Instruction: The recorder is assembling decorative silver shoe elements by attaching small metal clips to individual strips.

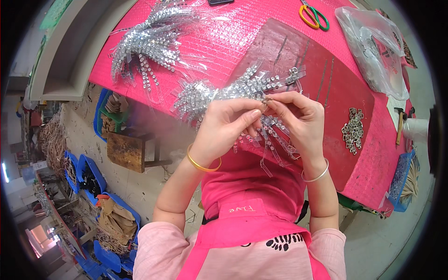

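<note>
My left hand [233,120] and my right hand [301,119] meet over the table's near edge, thumbs and fingertips pinched together. Between them is a tiny metal piece [265,101], seemingly a buckle; the fingers hide most of it. Beneath and behind the hands lies a bundle of clear straps studded with rhinestones [193,95], some ends hanging down toward my apron. One far strap end carries a metal buckle [294,72]. To the right of my right hand, a heap of small silvery buckles [353,130] rests on the dark red board [326,140].
Another bundle of rhinestone straps [149,44] lies at the far left of the pink table cover [224,42]. Scissors [313,17] with yellow and green handles lie at the back. A plastic bag [373,51], a hammer [399,125] and a blue basket [402,182] are on the right. A wooden stool [125,151] stands left.
</note>
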Demonstrator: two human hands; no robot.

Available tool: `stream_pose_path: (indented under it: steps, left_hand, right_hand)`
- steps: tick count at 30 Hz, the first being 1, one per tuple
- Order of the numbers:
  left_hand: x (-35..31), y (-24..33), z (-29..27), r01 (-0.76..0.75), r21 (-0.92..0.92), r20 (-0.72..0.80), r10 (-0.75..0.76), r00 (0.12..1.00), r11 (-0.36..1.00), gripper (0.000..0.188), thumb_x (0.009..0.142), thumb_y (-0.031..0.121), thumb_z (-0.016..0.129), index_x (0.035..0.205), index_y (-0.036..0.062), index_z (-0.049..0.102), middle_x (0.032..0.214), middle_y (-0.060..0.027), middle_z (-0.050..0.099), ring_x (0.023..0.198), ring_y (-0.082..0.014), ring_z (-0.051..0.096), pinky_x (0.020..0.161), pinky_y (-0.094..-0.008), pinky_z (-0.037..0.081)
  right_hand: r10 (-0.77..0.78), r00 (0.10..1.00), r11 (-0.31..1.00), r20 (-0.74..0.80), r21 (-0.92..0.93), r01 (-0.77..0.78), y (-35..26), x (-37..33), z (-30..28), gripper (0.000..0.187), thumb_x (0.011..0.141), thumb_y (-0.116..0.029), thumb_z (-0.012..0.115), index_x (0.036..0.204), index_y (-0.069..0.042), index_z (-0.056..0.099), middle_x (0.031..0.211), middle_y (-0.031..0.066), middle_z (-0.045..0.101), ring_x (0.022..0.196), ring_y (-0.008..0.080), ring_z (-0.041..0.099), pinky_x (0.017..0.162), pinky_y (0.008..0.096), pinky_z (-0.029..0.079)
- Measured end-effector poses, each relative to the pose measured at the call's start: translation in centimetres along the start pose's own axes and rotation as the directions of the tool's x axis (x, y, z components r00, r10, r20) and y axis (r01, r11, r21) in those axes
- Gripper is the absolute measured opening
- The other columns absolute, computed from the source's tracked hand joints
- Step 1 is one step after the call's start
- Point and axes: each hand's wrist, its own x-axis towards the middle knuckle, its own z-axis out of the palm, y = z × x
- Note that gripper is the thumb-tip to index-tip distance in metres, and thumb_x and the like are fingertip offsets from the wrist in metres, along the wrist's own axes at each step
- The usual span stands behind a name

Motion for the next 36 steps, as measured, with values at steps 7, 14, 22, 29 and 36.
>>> stream_pose_path:
  steps: [7, 14, 22, 29, 36]
  left_hand:
    - [-0.1, 0.1, -0.3, 0.096, -0.088, 0.022, -0.094, 0.995, 0.992, 0.016, 0.084, 0.007, 0.054, 0.094, -0.0044, 0.059, 0.068, -0.0066, 0.06, 0.057, -0.0098, 0.056, 0.051, -0.0193, 0.044]
    - [-1.1, 0.7, 2.0, -0.18, 0.555, -0.117, 0.291, 0.95, 0.812, 0.01, 0.08, 0.003, 0.055, 0.083, -0.0037, 0.06, 0.065, -0.0075, 0.059, 0.057, -0.013, 0.058, 0.05, -0.0255, 0.045]
    - [2.8, 0.5, -0.1, -0.229, 0.4, 0.019, 0.242, 0.97, 0.887, 0.011, 0.078, -0.001, 0.057, 0.088, -0.0052, 0.062, 0.077, -0.0061, 0.06, 0.064, -0.0095, 0.057, 0.056, -0.0208, 0.046]
    - [3.4, 0.9, 0.7, -0.308, 0.586, 0.052, 0.344, 0.937, 0.75, 0.013, 0.077, 0.002, 0.06, 0.088, -0.0047, 0.062, 0.076, -0.006, 0.061, 0.066, -0.0092, 0.059, 0.057, -0.0198, 0.048]
    - [3.4, 1.0, 1.6, -0.233, 0.491, -0.118, 0.329, 0.937, 0.839, 0.014, 0.077, 0.003, 0.062, 0.088, -0.0042, 0.063, 0.075, -0.0068, 0.064, 0.063, -0.0083, 0.059, 0.054, -0.0188, 0.048]
  right_hand:
    - [-0.001, 1.0, 1.0, 0.021, -0.031, 0.002, 0.2, 0.0, -0.2, 0.008, 0.074, 0.001, 0.061, 0.082, 0.002, 0.063, 0.07, 0.0086, 0.064, 0.064, 0.0131, 0.062, 0.057, 0.0233, 0.049]
    - [-0.647, 0.761, 0.644, 0.051, -0.498, 0.581, 1.3, -0.5, 0.3, 0.014, 0.069, 0.003, 0.064, 0.082, 0.0, 0.061, 0.069, 0.0121, 0.06, 0.06, 0.0207, 0.06, 0.053, 0.0287, 0.048]
    - [0.301, 0.954, 0.825, 0.007, 0.499, -0.265, 0.4, 0.2, 0.1, 0.011, 0.084, -0.01, 0.055, 0.086, 0.001, 0.055, 0.065, 0.0041, 0.055, 0.049, 0.007, 0.048, 0.046, 0.0184, 0.038]
    - [0.287, 0.954, 0.691, 0.09, 0.67, -0.271, -0.2, 0.8, -0.2, 0.014, 0.083, -0.009, 0.056, 0.091, 0.003, 0.056, 0.073, 0.0053, 0.058, 0.056, 0.0091, 0.052, 0.052, 0.0191, 0.042]
    - [0.284, 0.958, 0.642, -0.034, 0.749, -0.163, 0.4, 1.0, 0.5, 0.013, 0.082, -0.01, 0.058, 0.09, 0.0, 0.056, 0.069, 0.0054, 0.057, 0.054, 0.012, 0.053, 0.051, 0.0225, 0.043]
